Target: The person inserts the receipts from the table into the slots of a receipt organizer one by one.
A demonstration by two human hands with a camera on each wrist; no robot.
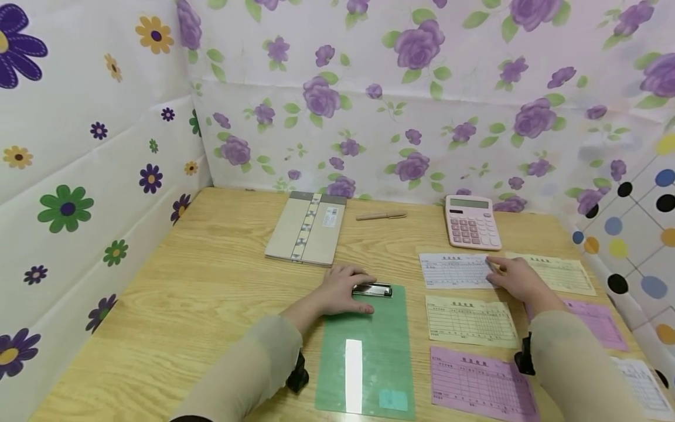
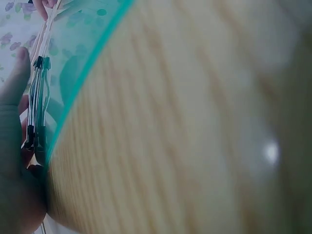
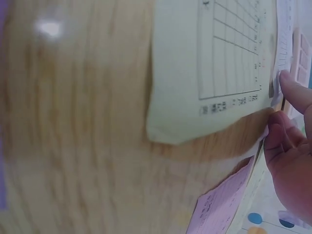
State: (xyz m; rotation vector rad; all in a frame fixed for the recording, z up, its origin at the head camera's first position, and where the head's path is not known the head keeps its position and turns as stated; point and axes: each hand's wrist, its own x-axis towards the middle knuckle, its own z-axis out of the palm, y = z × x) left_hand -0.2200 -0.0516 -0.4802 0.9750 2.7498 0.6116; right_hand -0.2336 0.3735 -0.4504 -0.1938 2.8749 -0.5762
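We see the left hand (image 1: 343, 291), loosely spread, at the metal clip (image 1: 375, 290) of a translucent green plastic clipboard (image 1: 382, 351). The right hand (image 1: 519, 281), partly open, thumb and index finger parted, touches the right edge of a white printed paper form (image 1: 453, 272), below a pink rectangular calculator (image 1: 473, 223). We cannot read its small heading.

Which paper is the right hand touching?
The right hand touches the white slip in front of the calculator. The other white slip lies lower right; the rest are yellow or pink.
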